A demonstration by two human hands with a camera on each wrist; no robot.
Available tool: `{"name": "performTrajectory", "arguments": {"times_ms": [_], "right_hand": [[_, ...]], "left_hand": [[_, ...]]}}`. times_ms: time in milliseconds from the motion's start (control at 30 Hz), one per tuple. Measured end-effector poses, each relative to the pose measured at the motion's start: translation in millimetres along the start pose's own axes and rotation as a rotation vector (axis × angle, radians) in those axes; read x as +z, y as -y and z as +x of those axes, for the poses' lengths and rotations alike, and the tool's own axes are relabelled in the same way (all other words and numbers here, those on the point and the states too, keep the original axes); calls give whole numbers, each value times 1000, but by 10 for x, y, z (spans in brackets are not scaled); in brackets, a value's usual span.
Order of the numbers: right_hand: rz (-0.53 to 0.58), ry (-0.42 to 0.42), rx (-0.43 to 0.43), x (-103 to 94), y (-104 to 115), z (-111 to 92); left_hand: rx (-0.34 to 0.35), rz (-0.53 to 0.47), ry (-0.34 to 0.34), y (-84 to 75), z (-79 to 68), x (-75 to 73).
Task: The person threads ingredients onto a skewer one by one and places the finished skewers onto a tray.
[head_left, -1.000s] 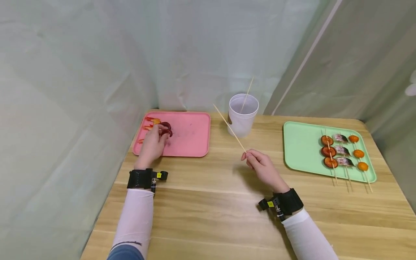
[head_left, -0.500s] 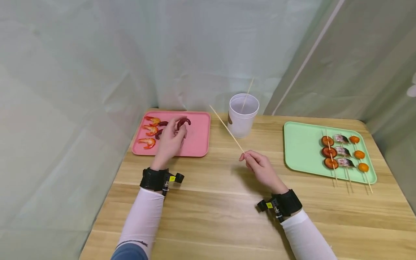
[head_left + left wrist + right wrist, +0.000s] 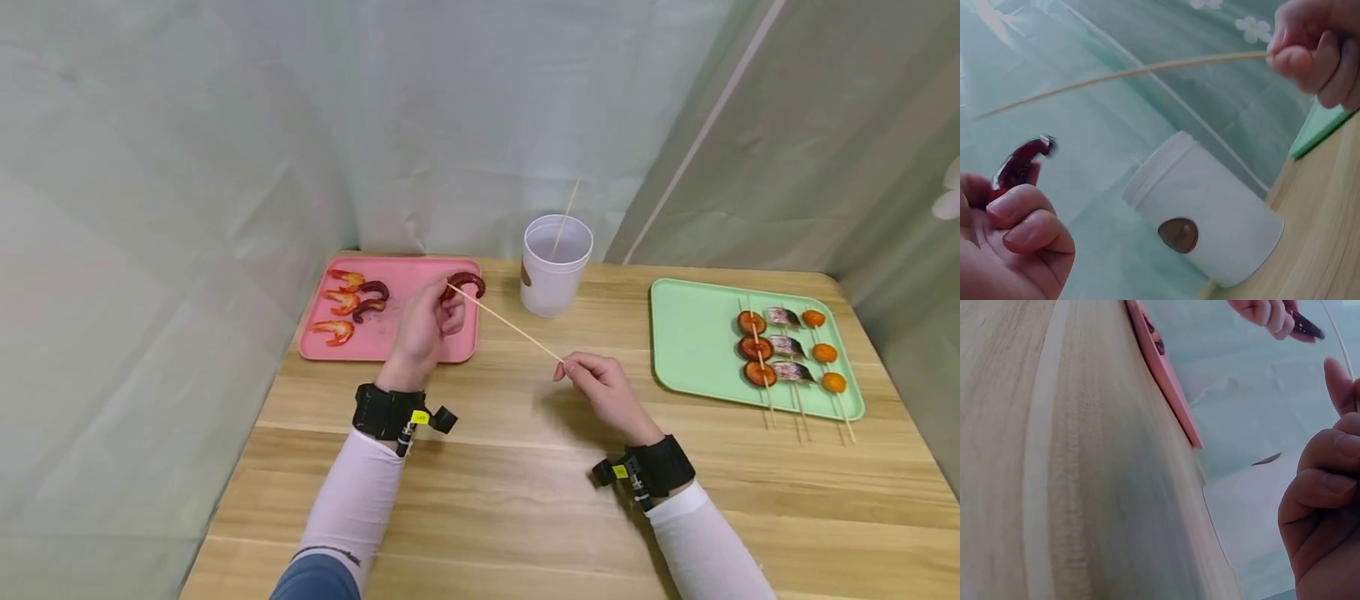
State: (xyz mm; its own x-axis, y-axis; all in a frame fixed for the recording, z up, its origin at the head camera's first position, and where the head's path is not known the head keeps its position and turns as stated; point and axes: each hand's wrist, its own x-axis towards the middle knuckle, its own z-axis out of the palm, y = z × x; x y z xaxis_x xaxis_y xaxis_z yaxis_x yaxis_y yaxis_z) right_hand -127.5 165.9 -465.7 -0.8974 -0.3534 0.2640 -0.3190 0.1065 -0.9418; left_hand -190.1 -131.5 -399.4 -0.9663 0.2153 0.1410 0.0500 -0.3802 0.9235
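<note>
My left hand point(image 3: 420, 329), raised over the pink tray point(image 3: 461, 346), pinches a dark red curled octopus tentacle point(image 3: 471, 282) between thumb and fingers. In the left wrist view the tentacle point(image 3: 1019, 164) sticks up from the fingertips. A thin bamboo skewer point(image 3: 517, 327) is pinched near one end by my right hand point(image 3: 603, 392), over the table. Its far tip points left and overlaps the left hand in the head view; in the left wrist view the skewer point(image 3: 1129, 73) passes above the tentacle, apart from it. Two more tentacles point(image 3: 370, 311) and several shrimp point(image 3: 335, 332) lie on the pink tray.
A white cup point(image 3: 547, 292) with one skewer point(image 3: 566, 215) in it stands between the trays at the back. On the right, a green tray point(image 3: 690, 333) bears several skewers with mushroom slices point(image 3: 756, 348), dark-skinned pieces point(image 3: 787, 347) and orange balls point(image 3: 825, 353). A curtain hangs behind the wooden table point(image 3: 480, 517).
My left hand has picked up a tentacle from the pink tray and brought it right, toward the skewer. The skewer's tip has swung down and left; the right hand stays nearly in place.
</note>
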Motion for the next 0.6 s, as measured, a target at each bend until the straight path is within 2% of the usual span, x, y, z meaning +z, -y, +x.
{"name": "performTrajectory", "arguments": {"times_ms": [267,600], "right_hand": [[-42,-20,41,-8,-1,0],[-76,-23,81,-11,-31,13]], "left_hand": [[-57,-158,-48,18,-17,80],[-36,-177,-46,-6,-28,74]]}}
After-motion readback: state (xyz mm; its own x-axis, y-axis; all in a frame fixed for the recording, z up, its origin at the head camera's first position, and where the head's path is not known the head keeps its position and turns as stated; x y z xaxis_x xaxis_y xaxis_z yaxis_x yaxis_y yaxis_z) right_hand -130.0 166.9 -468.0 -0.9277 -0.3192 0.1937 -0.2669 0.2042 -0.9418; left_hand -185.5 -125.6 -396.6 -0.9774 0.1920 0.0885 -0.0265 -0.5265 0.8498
